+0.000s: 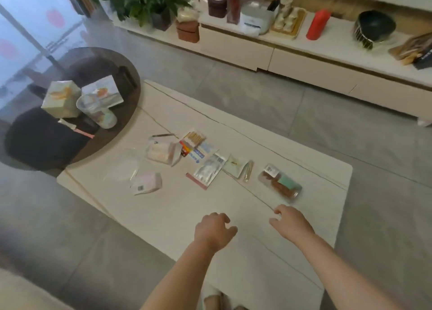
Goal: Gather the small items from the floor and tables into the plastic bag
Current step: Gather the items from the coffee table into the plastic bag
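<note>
L hand (214, 228): lower centre of frame, over the white rectangular stone-look coffee table (177, 216), fingers loosely curled, holds nothing.
R hand (289, 223): just right of L hand, also above the tabletop, fingers relaxed and half-bent, holds nothing. Near the clear plastic pack w/ brown contents and a teal label (280, 183), not touching it.
clear plastic bag (124, 167): lies flat on table, centre-left of frame, just above-left of the pale pink small box w/ QR code (147, 183). Hard to see, v. transparent.
Small items: row across mid-table, left to right – clear pouch w/ pale pink/white contents (163, 154), packet of thin tan sticks (195, 138), silver foil sachet w/ pink edge (208, 172), pale green square sachet (236, 166), then the brown-contents pack at right end. Several overlap near the sticks; can't tell each apart.
dark round glass side table (46, 144): left of frame, touches coffee table corner. Carries pale boxes w/ orange print (62, 98) and a clear cup (88, 106).
Floor: grey tiles (257, 99).
long low cream cabinet (304, 62): top of frame, w/ green potted plant (152, 3), red cylinder (318, 24), dark bowl (374, 26).
</note>
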`<state>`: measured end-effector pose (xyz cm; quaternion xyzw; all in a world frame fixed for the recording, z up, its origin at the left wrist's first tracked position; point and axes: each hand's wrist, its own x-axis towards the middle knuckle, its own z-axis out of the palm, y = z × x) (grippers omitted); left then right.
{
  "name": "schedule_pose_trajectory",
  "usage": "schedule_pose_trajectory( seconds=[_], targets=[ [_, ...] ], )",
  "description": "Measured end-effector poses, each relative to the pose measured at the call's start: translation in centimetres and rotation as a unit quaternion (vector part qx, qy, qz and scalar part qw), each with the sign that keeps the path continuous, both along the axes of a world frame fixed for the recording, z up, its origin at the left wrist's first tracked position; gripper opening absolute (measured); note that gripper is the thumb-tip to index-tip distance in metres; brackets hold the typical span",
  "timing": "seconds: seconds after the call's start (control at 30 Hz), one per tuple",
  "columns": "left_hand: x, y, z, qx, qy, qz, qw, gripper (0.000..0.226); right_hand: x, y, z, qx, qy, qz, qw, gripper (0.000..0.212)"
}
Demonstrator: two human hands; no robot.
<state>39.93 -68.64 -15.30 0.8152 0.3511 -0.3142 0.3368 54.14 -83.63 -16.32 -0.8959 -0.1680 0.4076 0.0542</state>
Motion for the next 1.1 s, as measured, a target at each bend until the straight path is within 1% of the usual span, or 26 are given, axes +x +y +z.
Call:
schedule_pose_trajectory(
  seconds=[0.1, 0.3, 0.43, 0.6, 0.73, 0.9, 0.97, 1.1],
  targets=[
    [2.9, 1.0, -3.8, 0.012, -0.010, -0.032, 0.999, 0.051, 1.8, 0.4, -3.3, -0.006, -0.019, -0.009, 1.000, 0.045],
    [7.8, 2.7, -11.6, 0.037, -0.037, -0.087, 0.995, 0.058, 4.9, 1.3, -10.2, -0.019, -0.089, 0.018, 0.996, 0.057],
    [10.0, 3.4, -15.7, 0.049, -0.047, -0.108, 0.992, 0.059, 6.9, 1.8, -13.6, -0.025, -0.152, 0.027, 0.988, 0.068],
    [13.0, 3.6, -20.0, 0.062, -0.058, -0.130, 0.988, 0.060, 9.5, 2.1, -18.0, -0.052, -0.187, 0.035, 0.980, 0.082],
    [15.4, 4.2, -22.5, 0.085, -0.075, -0.122, 0.986, 0.059, 11.4, 2.7, -20.8, -0.062, -0.209, 0.027, 0.976, 0.089],
    [18.2, 5.2, -25.4, 0.158, -0.100, -0.080, 0.979, 0.057, 12.1, 3.1, -23.4, -0.074, -0.242, 0.035, 0.967, 0.090],
    [18.8, 5.5, -26.4, 0.171, -0.101, -0.064, 0.978, 0.060, 11.8, 3.1, -24.0, -0.059, -0.250, 0.028, 0.966, 0.090],
    [19.5, 6.1, -27.7, 0.182, -0.091, -0.050, 0.978, 0.070, 11.1, 3.6, -24.6, -0.037, -0.224, -0.001, 0.974, 0.096]
  ],
)
